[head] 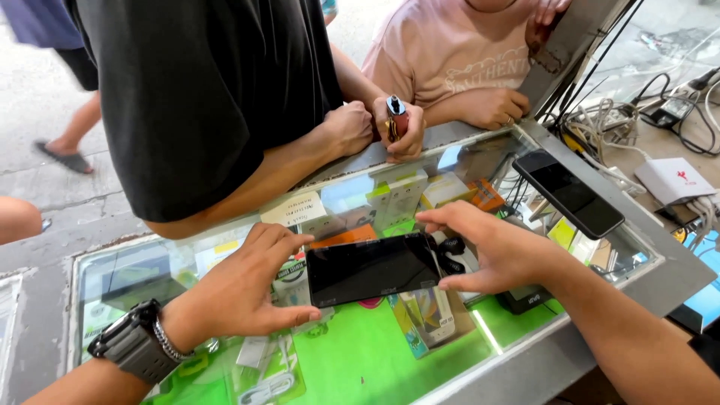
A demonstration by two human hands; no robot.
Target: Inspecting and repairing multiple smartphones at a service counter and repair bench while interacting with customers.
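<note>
You hold the flat black glossy smartphone (373, 268) level just above the glass display-case surface (480, 341), long axis running left to right. Your left hand (241, 289) pinches its left end, your right hand (487, 247) its right end, fingers (296, 315) closed on both.

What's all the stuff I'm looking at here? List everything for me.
phone: one, black, screen dark, held flat between both hands above the glass counter
glass counter: one, green floor inside, holding boxed goods and white cables
second phone: one, black, lying on the counter's right corner
white box: one, on the desk at right, among cables
small red device: one, in a bystander's hand at the far edge
bystanders: two, one in a black shirt, one in a pink shirt
wristwatch: one, grey, on left wrist
left hand: grips the phone's left end
right hand: grips the phone's right end
</note>
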